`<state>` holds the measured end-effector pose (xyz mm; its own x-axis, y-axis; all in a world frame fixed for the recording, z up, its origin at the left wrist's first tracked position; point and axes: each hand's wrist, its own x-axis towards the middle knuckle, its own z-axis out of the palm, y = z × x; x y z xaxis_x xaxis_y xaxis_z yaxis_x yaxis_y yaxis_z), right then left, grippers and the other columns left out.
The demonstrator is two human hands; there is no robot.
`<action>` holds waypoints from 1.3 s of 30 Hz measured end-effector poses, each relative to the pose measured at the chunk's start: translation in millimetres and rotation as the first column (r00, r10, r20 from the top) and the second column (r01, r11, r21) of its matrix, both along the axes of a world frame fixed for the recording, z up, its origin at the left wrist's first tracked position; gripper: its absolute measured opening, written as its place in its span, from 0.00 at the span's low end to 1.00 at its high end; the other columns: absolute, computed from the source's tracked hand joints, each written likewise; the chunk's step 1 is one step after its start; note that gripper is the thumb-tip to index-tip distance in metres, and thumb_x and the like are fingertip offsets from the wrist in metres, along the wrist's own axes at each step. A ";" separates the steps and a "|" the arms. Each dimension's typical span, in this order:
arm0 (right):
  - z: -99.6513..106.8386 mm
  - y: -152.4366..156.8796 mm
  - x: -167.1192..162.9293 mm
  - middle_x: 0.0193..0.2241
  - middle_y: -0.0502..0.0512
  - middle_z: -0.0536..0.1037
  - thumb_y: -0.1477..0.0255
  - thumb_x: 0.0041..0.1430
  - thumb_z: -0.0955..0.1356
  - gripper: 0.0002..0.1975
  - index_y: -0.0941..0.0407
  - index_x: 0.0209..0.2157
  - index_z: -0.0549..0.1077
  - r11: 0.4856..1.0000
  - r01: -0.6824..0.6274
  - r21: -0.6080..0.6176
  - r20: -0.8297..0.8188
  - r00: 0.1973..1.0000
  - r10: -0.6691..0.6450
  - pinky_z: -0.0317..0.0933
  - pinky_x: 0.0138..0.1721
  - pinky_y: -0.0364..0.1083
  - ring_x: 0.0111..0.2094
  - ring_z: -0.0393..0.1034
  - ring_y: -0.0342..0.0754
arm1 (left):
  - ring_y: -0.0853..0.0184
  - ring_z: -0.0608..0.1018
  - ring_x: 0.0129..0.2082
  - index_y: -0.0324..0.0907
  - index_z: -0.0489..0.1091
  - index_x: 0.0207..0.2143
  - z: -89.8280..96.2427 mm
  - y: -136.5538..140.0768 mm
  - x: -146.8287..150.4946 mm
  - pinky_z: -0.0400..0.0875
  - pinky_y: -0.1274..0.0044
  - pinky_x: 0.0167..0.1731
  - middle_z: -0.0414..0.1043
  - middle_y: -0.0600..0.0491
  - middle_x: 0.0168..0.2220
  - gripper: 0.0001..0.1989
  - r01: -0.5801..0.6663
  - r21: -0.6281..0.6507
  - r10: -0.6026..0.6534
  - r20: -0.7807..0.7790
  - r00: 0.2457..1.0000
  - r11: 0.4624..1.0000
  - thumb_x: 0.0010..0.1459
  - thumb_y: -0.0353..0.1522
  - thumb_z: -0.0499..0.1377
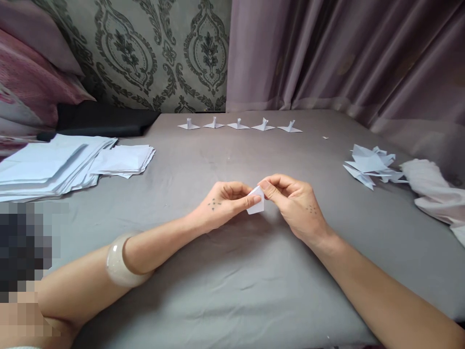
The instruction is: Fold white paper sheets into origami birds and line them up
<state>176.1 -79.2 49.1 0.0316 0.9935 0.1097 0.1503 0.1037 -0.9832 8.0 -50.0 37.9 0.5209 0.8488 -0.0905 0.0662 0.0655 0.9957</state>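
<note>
A small folded piece of white paper (256, 205) is held up between my two hands, above the middle of the grey cloth. My left hand (227, 203) pinches its left side, with the thumb flat across the front face. At the top corner, the thumb and forefinger of my right hand (294, 201) close on the paper's edge. The fingers behind the paper are partly hidden. Farther back, several folded white paper figures (239, 124) with flat wings and upright middles stand in a row.
Stacks of white paper sheets, large (47, 162) and small (123, 160), lie at the left by a black cloth (105, 118). Folded paper pieces (370, 162) are heaped at the right, beside a pale crumpled cloth (428, 179). Purple curtains (276, 53) hang behind the grey-covered surface (232, 291).
</note>
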 end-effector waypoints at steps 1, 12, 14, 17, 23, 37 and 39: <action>-0.6 0.0 -0.2 0.28 0.52 0.78 0.62 0.54 0.70 0.11 0.56 0.27 0.75 1.000 -0.002 -0.003 -0.004 1.000 0.002 0.66 0.37 0.46 0.32 0.72 0.46 | 0.71 0.69 0.24 0.39 0.74 0.29 -0.3 0.2 -0.2 0.62 0.78 0.24 0.70 0.54 0.24 0.14 -0.001 0.014 0.001 -0.023 1.000 1.000 0.51 0.42 0.64; 1.4 2.7 0.2 0.30 0.51 0.77 0.57 0.52 0.70 0.14 0.53 0.32 0.78 0.980 -0.122 -0.154 -0.082 0.990 0.111 0.63 0.35 0.45 0.31 0.68 0.43 | 0.69 0.73 0.26 0.39 0.74 0.25 -4.1 3.3 -2.8 0.65 0.77 0.28 0.73 0.53 0.25 0.11 -0.067 -0.126 0.082 0.118 0.990 0.990 0.49 0.39 0.66; -0.8 3.2 0.3 0.31 0.51 0.78 0.57 0.50 0.72 0.14 0.52 0.34 0.79 0.978 -0.122 -0.168 -0.055 0.992 0.114 0.63 0.35 0.45 0.32 0.68 0.44 | 0.68 0.74 0.27 0.40 0.74 0.26 -5.3 5.0 -3.8 0.66 0.76 0.29 0.74 0.53 0.26 0.10 -0.079 -0.157 0.105 0.165 0.981 0.985 0.49 0.38 0.66; -4.5 4.1 0.3 0.29 0.50 0.78 0.58 0.47 0.73 0.13 0.52 0.31 0.80 0.983 -0.074 -0.167 -0.066 0.996 0.063 0.62 0.33 0.45 0.30 0.67 0.43 | 0.66 0.76 0.30 0.39 0.74 0.27 -5.8 5.9 -4.2 0.68 0.75 0.31 0.75 0.52 0.27 0.10 -0.059 -0.168 0.089 0.177 0.980 0.984 0.50 0.37 0.66; -1.9 2.9 -2.0 0.25 0.51 0.75 0.60 0.48 0.73 0.12 0.54 0.25 0.79 0.979 -0.011 -0.205 -0.072 0.997 -0.004 0.60 0.31 0.45 0.27 0.63 0.42 | 0.68 0.76 0.29 0.39 0.74 0.27 -3.4 2.8 -2.1 0.68 0.76 0.31 0.76 0.52 0.28 0.12 -0.021 -0.157 0.045 0.152 0.987 0.987 0.50 0.40 0.66; -8.0 10.5 10.4 0.34 0.55 0.79 0.56 0.49 0.71 0.17 0.54 0.35 0.80 0.944 -0.147 -0.294 -0.090 0.988 0.125 0.60 0.35 0.45 0.36 0.68 0.46 | 0.72 0.71 0.27 0.38 0.76 0.28 -6.8 13.3 -6.4 0.63 0.79 0.31 0.72 0.54 0.24 0.13 -0.073 -0.070 0.070 -0.041 0.997 0.995 0.51 0.41 0.64; -7.9 10.3 10.6 0.34 0.55 0.79 0.58 0.46 0.73 0.17 0.55 0.34 0.80 0.941 -0.146 -0.304 -0.052 0.989 0.137 0.61 0.35 0.44 0.36 0.69 0.46 | 0.72 0.70 0.27 0.38 0.75 0.28 -7.7 14.4 -6.6 0.63 0.80 0.31 0.72 0.54 0.24 0.14 -0.082 -0.064 0.078 -0.063 0.995 0.995 0.51 0.41 0.63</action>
<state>186.7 -69.0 41.2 -0.1134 0.9733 -0.1994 0.1268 -0.1849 -0.9745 1.4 -35.6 30.3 0.4436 0.8784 -0.1776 0.1184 0.1390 0.9832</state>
